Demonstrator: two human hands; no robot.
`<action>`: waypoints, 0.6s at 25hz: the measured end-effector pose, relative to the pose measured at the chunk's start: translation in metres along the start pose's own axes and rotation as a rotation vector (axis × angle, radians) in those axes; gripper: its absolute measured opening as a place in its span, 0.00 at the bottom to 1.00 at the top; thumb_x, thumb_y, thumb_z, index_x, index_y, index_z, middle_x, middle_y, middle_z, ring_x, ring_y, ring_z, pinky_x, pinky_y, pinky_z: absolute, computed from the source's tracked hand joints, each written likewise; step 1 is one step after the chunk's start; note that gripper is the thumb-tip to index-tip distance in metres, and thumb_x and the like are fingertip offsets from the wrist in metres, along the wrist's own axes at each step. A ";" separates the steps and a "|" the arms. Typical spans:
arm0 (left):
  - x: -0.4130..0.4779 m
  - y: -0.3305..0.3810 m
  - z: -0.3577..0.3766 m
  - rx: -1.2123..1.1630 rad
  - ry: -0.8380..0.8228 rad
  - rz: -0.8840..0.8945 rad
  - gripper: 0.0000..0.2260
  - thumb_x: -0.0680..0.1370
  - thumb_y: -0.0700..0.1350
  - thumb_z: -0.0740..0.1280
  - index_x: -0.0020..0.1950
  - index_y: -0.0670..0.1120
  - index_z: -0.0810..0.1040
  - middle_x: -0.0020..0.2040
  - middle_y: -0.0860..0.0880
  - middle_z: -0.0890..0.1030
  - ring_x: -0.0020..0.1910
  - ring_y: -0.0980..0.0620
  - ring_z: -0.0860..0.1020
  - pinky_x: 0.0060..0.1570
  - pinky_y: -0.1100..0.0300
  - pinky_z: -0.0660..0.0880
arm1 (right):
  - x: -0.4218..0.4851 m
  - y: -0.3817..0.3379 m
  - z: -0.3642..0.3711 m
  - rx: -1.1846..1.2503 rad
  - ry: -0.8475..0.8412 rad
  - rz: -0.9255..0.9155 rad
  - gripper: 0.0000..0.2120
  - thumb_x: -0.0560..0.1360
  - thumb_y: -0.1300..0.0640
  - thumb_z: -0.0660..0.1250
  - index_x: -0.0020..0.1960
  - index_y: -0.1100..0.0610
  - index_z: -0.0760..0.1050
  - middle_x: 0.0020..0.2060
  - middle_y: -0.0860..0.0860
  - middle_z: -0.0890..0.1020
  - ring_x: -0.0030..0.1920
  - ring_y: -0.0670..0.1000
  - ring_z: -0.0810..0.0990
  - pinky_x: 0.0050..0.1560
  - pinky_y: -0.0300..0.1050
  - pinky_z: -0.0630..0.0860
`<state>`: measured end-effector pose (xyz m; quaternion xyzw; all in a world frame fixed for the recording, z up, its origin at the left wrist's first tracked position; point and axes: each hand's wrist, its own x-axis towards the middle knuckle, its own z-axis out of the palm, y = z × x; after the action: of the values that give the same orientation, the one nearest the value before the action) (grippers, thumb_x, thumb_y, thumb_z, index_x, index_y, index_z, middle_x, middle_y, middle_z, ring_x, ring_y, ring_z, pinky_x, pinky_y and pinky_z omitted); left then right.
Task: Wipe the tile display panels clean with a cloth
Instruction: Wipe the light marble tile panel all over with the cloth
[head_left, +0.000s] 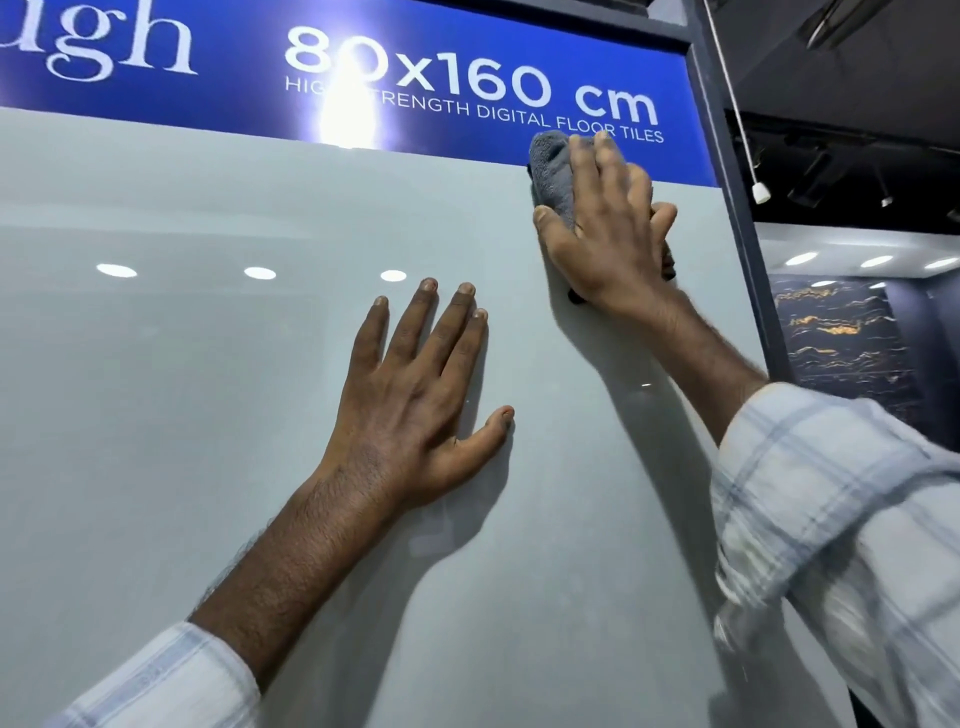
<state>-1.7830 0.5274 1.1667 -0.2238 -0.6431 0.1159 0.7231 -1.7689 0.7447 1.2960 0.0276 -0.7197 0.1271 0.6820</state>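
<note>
Here, my head-camera view is filled by a pale grey, high-gloss tile panel (182, 441) standing upright. At the upper right of the frame, the right hand (608, 234) presses a bunched grey cloth (551, 156) against the panel's top edge, where it meets a blue banner (156, 78). Its fingers (609, 166) are spread and nearly straight over the cloth, pressing rather than clutching. At centre, the left hand (415, 415) rests bare on the panel, fingers splayed and released, holding nothing. I judge the cloth soft, light and easily crumpled, best kept wadded under the palm so it does not slip out. The panel looks hard, slick and rigid, and likely to show prints where the bare hand leans. The banner reads "80x160 cm" in large white characters. Beneath that is "HIGH STRENGTH DIGITAL FLOOR TILES", with a few letters washed out by a lamp's glare. At the upper left are the letters "ugh", the end of a cut-off word. A dark frame post (737, 218) borders the panel on the right.
</note>
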 end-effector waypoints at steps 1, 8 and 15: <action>0.000 -0.001 -0.001 -0.003 0.001 -0.003 0.37 0.79 0.65 0.57 0.80 0.40 0.69 0.82 0.42 0.65 0.82 0.38 0.61 0.77 0.34 0.57 | -0.017 -0.010 0.006 -0.023 0.016 -0.034 0.36 0.81 0.39 0.56 0.85 0.48 0.49 0.85 0.51 0.50 0.81 0.61 0.53 0.73 0.64 0.57; 0.004 -0.015 -0.020 -0.111 0.055 -0.011 0.34 0.78 0.62 0.61 0.77 0.41 0.73 0.82 0.41 0.64 0.79 0.38 0.67 0.74 0.39 0.65 | 0.001 -0.015 -0.006 -0.020 -0.044 -0.189 0.37 0.79 0.37 0.55 0.84 0.47 0.52 0.84 0.50 0.53 0.81 0.60 0.56 0.74 0.65 0.58; -0.026 -0.053 -0.022 0.074 -0.051 0.002 0.35 0.81 0.63 0.54 0.81 0.42 0.66 0.83 0.41 0.61 0.83 0.38 0.59 0.78 0.37 0.58 | -0.053 -0.051 0.007 -0.084 0.010 -0.437 0.37 0.77 0.39 0.55 0.84 0.49 0.54 0.84 0.51 0.56 0.79 0.60 0.60 0.68 0.63 0.63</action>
<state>-1.7715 0.4656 1.1672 -0.1946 -0.6564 0.1461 0.7141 -1.7614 0.6867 1.2505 0.1542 -0.6979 -0.0537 0.6973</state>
